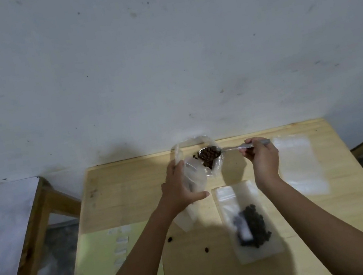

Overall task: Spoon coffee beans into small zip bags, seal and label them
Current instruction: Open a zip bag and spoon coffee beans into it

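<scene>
**Steel spoon loaded, thin zip bag waiting to be filled**

Dark brown roasted coffee beans are heaped in the bowl of a small steel spoon. The spoon is held level above a crumpled clear plastic supply bag at the far edge of the pale wooden worktop. Its handle is pinched between the fingers and thumb of the right hand. The beans are judged light, hard and loose, so they can be expected to roll off if the spoon is tipped or jolted. The handle is best pinched near its end and carried level.

A small clear zip bag is gripped by the left hand, with the fingers curled round it, just left of the supply bag. Its film is judged thin, limp and slippery. It would best be taken near the mouth, so that the opening is spread. Whether the mouth is open cannot be told.

Nearer the person, a filled clear zip bag with a white label lies flat. Flat empty clear zip bags lie to the right and a pale yellow-green label sheet to the left. Two stray beans lie between the sheet and the filled bag.
</scene>
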### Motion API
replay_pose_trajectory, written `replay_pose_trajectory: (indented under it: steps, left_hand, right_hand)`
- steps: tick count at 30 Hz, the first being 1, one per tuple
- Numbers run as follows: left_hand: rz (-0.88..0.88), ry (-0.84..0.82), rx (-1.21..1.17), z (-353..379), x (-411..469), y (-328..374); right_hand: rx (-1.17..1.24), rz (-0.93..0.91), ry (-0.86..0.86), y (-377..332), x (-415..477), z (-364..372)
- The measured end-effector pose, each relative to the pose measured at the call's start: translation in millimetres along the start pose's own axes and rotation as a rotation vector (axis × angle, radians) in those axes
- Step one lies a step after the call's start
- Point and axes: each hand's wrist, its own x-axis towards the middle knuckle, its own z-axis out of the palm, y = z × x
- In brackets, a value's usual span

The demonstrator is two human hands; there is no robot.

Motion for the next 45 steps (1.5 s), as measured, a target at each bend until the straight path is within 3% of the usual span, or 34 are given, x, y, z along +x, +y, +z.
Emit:
replay_pose_trajectory:
  steps: [9, 12, 18, 24, 27, 32, 37, 41, 45]
  left_hand:
    - [-0.018, 0.022, 0.024, -1.0, 1.2, 8.5]
    - [-0.01, 0.008, 0.026, -4.9, -0.4, 7.4]
    - [-0.019, 0.01, 0.019, -15.0, -6.0, 1.6]
    - [0.021, 0.095, 0.001, -25.3, -20.2, -2.0]
    - [0.001, 0.092, 0.028, -29.3, -26.5, -6.3]
    - [-0.013, 0.11, 0.026, -34.9, -35.3, -7.4]
    - [0.006, 0.201, -0.012, -36.1, -37.1, -3.5]
    - [-0.02, 0.242, -0.005, -32.6, -37.4, 7.8]
    - [-0.003, 0.255, -0.023, -31.7, -41.7, 16.2]
  right_hand:
    - [-0.149, -0.276, -0.346, -19.0, -34.2, 0.9]
    - [-0.138, -0.305, -0.284, -16.7, -37.2, 1.9]
    - [-0.036, -0.141, -0.055, -10.7, -22.6, 0.8]
    - [-0.136, 0.17, -0.264, 20.3, -26.6, 16.2]
    - [-0.248, 0.214, -0.302, 28.2, -30.7, 20.9]
    - [-0.73, -0.07, -0.304, 13.3, -36.2, 11.2]
    - [-0.875, -0.418, -0.297, -2.9, -49.9, 8.6]
    - [-0.728, -0.442, -0.558, -12.8, -80.7, 25.0]
    - [-0.904, -0.478, -0.803, -16.0, -99.1, 35.5]
